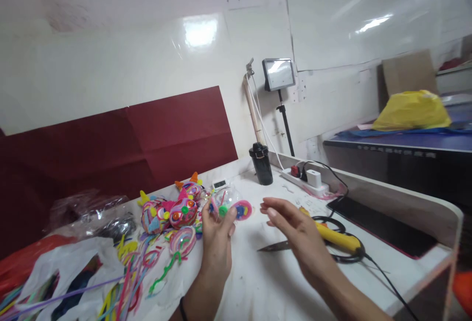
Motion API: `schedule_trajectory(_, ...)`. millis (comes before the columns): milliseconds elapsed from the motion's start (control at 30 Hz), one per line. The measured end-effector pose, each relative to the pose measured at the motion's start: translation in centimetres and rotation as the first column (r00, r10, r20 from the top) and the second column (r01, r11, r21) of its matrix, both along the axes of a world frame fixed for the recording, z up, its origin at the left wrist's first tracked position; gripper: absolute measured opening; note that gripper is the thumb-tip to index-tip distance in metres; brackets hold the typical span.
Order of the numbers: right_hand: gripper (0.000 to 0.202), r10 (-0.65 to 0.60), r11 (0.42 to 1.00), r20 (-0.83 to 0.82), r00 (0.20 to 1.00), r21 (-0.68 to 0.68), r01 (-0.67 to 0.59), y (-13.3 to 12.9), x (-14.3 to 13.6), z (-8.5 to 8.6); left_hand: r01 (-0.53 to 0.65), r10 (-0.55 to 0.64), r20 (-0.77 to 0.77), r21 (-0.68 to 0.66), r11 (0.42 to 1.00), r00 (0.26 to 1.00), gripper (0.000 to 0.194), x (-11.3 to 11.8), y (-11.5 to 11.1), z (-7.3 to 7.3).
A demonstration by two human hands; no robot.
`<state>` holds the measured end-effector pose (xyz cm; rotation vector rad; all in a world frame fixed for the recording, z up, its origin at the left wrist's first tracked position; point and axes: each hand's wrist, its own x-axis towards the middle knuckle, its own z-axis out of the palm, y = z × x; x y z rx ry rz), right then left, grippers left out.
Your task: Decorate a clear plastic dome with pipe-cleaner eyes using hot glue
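My left hand (217, 242) is closed around a clear plastic ball (229, 196) decorated with fuzzy coils. A pink coil with a blue middle (243, 210) and a green centre (222, 210) show on its near side. To its right, my right hand (295, 230) is raised over the table, fingers stretched out and slightly bent, with nothing visible in it. Beneath that hand lie scissors, their dark blade (275, 247) pointing left. Beside them is a yellow-handled corded tool (341, 240); the right hand hides its tip.
Finished colourful fuzzy balls (183, 212) sit left of my hands. Loose pipe cleaners (129, 281) and a white plastic bag (84, 262) lie nearer. A black cup (261, 166), a power strip (306, 183) and a black phone-like slab (381, 225) stand or lie along the back and right.
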<state>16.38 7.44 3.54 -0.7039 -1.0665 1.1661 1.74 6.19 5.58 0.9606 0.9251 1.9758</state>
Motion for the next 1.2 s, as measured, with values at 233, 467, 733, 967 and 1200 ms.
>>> schedule_trajectory(233, 0.03, -0.292, 0.949, 0.604, 0.741, 0.28, 0.146, 2.1, 10.5, -2.9, 0.051, -0.05, 0.024, -0.031, 0.998, 0.998, 0.051, 0.3, -0.4, 0.7)
schedule_trajectory(467, 0.047, -0.271, 0.956, 0.947, 0.172, 0.286, -0.066, 2.5, 13.6, -4.6, 0.173, -0.171, 0.036, -0.096, 0.98, 0.985, 0.043, 0.5, -0.3, 0.4)
schedule_trajectory(733, 0.051, -0.247, 0.968, 0.967, -0.065, 0.243, -0.062, 3.6, 11.9, -5.0, 0.268, -0.258, 0.077, -0.174, 0.947, 0.963, 0.05, 0.8, -0.2, -0.7)
schedule_trajectory(967, 0.034, -0.264, 0.961, 0.958, -0.111, 0.253, -0.11, 4.7, 11.4, -5.0, 0.397, -0.395, 0.046, -0.161, 0.904, 0.918, 0.068, 0.2, -0.2, -1.3)
schedule_trajectory(1200, 0.031, -0.451, 0.886, 0.89, 0.071, 0.456, -0.083, 4.2, 13.4, -5.1, 0.454, -0.462, -0.147, -0.086, 0.887, 0.874, 0.067, -0.6, -0.5, -1.1)
